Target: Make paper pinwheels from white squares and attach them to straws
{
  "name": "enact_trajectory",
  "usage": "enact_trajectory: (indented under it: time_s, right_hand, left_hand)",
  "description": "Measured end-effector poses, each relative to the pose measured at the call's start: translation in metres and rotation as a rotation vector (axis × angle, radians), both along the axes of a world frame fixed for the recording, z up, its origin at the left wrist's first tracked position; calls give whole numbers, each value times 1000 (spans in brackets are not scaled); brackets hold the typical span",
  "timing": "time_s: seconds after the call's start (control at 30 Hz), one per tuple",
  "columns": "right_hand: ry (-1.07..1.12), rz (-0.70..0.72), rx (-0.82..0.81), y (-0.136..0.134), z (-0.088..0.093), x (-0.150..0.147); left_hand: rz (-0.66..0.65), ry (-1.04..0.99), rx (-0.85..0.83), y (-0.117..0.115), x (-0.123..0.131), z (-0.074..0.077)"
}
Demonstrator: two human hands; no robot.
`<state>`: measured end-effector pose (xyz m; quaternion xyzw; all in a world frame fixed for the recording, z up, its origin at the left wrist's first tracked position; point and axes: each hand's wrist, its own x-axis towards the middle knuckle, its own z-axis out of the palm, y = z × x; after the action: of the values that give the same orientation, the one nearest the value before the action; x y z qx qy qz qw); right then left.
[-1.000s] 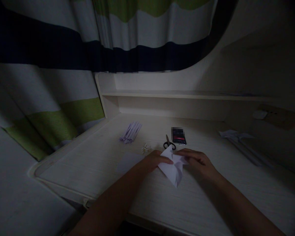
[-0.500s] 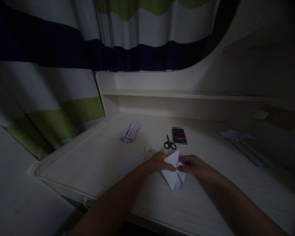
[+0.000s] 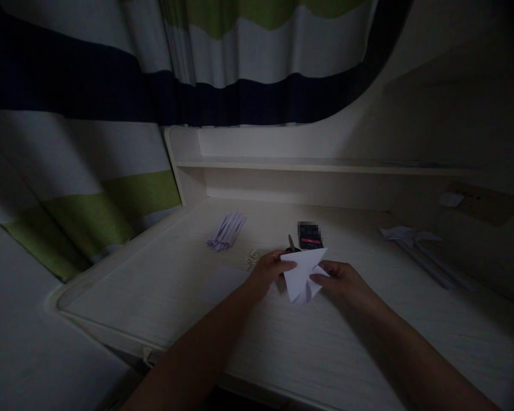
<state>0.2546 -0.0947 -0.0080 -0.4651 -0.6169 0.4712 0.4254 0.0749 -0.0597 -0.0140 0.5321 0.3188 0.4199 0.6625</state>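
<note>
A folded white paper (image 3: 300, 275) with pointed corners is held above the desk between both hands. My left hand (image 3: 268, 273) pinches its left side, thumb lying on the front face and fingers behind. On the right side, my right hand (image 3: 340, 279) grips a smaller folded flap between thumb and fingers. Right behind the paper lie scissors (image 3: 292, 242), their handles partly hidden by the paper and my left hand. A small heap of pale little pieces (image 3: 252, 259) rests just beyond my left hand.
A bundle of rolled paper sticks (image 3: 227, 231) lies at the back left. A flat paper sheet (image 3: 223, 283) is by my left forearm. Behind the scissors sits a dark, partly blurred box (image 3: 310, 236). On the right is a paper pinwheel-like shape with sticks (image 3: 411, 235). A shelf (image 3: 282, 164) runs along the back.
Both hands have lifted and turned the paper, moving it slightly up and away, so it now covers part of the scissors' handles. My left thumb has shifted from the paper's centre toward its left edge.
</note>
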Motion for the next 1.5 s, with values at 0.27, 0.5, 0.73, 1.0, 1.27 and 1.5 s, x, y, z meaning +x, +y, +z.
enact_trajectory:
  time_s: [0.27,0.5,0.73,1.0,1.27,1.5]
  right_hand:
    - [151,-230,54,-4,-4,-15]
    - [224,-289,42,-7,-10,-26]
    - [242,-288,47,-4,-17,-26]
    - [168,-291,94,-6,-16,-28]
    - [80,-278,134,-10,-9,-27]
    - [27,-234,142,-9,-13,-28]
  left_hand:
    - [-52,-8,-47,-5,6,-8]
    - [-15,16,-40,-6,8,-11]
    - [0,90,-49,-3,7,-13]
    - [34,125,-19,-2,5,-13]
    - [50,163,-7,0,4,-15]
    - [24,99,-23,-3,5,-13]
